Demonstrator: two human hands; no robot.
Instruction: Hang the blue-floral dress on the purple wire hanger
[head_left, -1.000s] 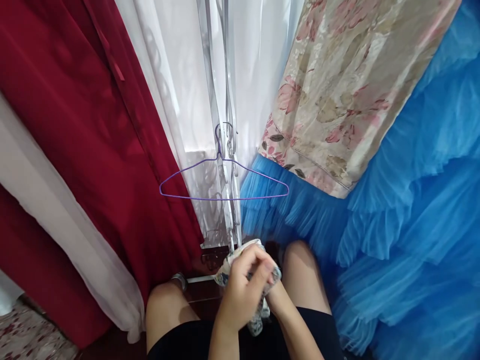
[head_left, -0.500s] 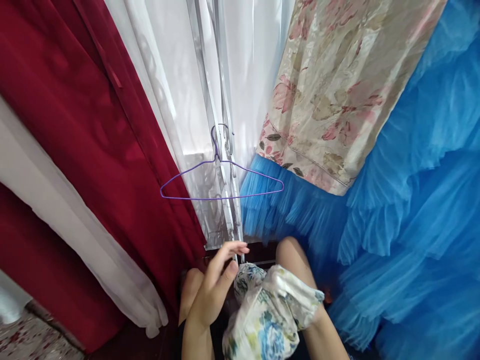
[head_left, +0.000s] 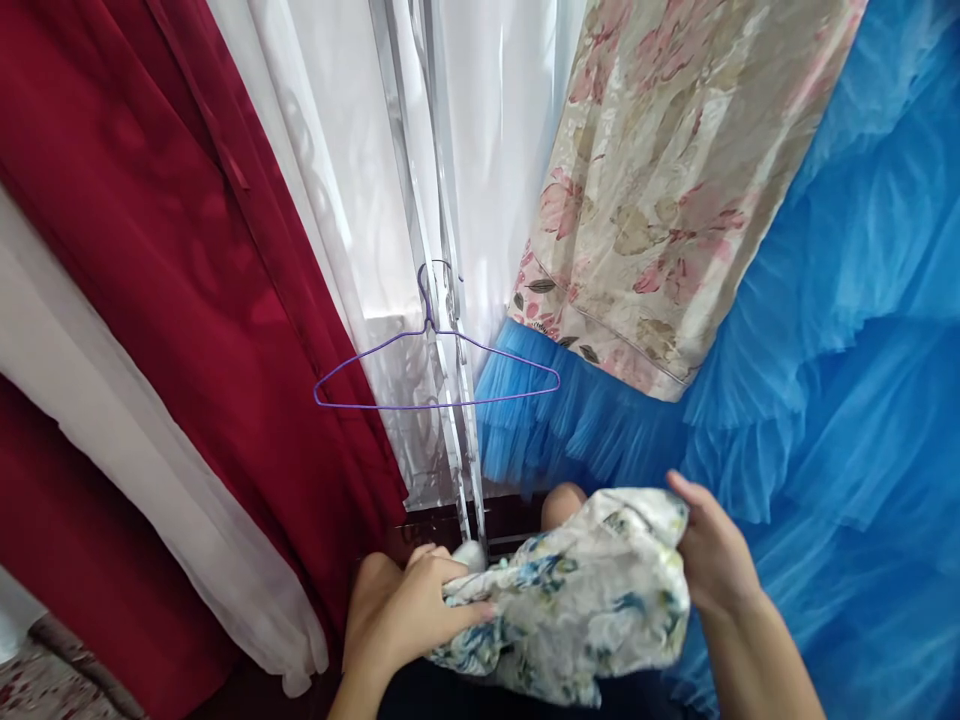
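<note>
A crumpled white garment (head_left: 592, 600) with blue and green flower prints is stretched between my hands, low in the view; its exact kind does not show. On its left side my left hand (head_left: 431, 605) is closed, thumb over a gathered part of the cloth. At its right edge, my right hand (head_left: 716, 555) grips the fabric, thumb uppermost, with the other fingers mostly hidden behind it. My knees show beneath the garment. Beyond my hands, a bare purple hanger (head_left: 437, 405) hangs on a narrow metal rack post (head_left: 442, 300).
Long dark red curtain-like cloth (head_left: 225, 330) and a white drape (head_left: 187, 500) hang at left. White cloth (head_left: 337, 160) is behind the post. To the right hang a beige floral garment (head_left: 637, 230) and a ruffled blue tulle one (head_left: 847, 450).
My right hand has come out from within the garment and moved right to its edge. My left hand, open before, has closed on the cloth. The garment is now spread sideways.
</note>
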